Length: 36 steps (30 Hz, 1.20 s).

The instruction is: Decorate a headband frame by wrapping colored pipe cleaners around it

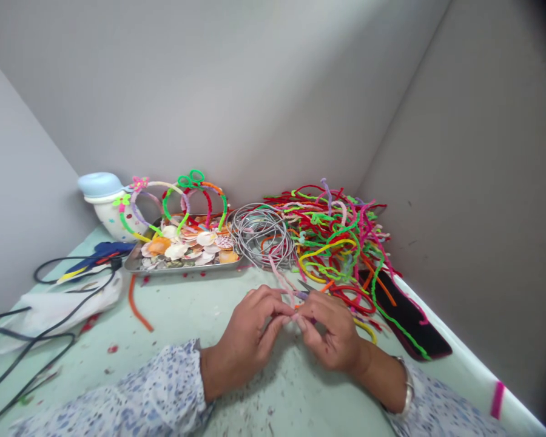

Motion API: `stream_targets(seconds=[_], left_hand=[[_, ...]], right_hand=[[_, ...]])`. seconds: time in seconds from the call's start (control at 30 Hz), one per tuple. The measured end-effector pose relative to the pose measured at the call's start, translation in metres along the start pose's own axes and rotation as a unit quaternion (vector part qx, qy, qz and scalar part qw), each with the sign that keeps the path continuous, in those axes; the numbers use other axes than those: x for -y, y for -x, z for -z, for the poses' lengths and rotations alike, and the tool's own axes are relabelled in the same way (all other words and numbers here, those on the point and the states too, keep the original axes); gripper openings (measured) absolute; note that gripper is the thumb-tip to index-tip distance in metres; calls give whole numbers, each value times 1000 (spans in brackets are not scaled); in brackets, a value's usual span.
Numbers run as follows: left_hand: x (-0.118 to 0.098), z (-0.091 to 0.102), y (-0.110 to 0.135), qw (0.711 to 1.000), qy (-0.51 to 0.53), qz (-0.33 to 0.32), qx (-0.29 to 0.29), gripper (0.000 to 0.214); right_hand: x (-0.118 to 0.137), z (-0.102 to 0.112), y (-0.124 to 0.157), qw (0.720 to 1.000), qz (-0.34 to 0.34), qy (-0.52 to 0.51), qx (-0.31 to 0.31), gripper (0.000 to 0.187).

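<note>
Fig. 1 — left hand (250, 331), right hand (332, 334) pinched on pale pink fuzzy pipe cleaner (282, 280) | risk — stem may be snagged by grey wire coil (261, 233)

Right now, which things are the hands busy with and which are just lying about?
In use: left hand and right hand, both pinching the pink pipe cleaner; the pipe cleaner pile beside them.
Lying about: tray of shells, grey wire coil, glue gun, loose orange pipe cleaner, white jar, black case.
</note>
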State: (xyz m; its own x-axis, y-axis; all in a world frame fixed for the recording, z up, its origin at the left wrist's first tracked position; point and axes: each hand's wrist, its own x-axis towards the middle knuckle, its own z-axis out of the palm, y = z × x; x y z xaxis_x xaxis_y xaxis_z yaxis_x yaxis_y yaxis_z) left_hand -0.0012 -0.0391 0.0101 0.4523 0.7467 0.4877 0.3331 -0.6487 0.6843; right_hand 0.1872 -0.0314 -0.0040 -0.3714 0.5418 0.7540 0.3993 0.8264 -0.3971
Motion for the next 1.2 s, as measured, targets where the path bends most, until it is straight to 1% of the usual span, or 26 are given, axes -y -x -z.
stream_targets(seconds=[0.23,0.47,0.87,1.2], left_hand=[[0,0,2,1000,-16,-11,0,15],[-5,0,1,999,-30,6,20,14],[-9,1,-2,998,-9,35,44,17],[-10,1,-2,998,-20,34,48,18]], right_hand=[[0,0,0,1000,0,-13,-3,8],[-2,0,2,1000,0,-21,8,7],[-3,0,2,1000,0,-25,19,7],[-2,0,3,999,-1,-27,20,8]])
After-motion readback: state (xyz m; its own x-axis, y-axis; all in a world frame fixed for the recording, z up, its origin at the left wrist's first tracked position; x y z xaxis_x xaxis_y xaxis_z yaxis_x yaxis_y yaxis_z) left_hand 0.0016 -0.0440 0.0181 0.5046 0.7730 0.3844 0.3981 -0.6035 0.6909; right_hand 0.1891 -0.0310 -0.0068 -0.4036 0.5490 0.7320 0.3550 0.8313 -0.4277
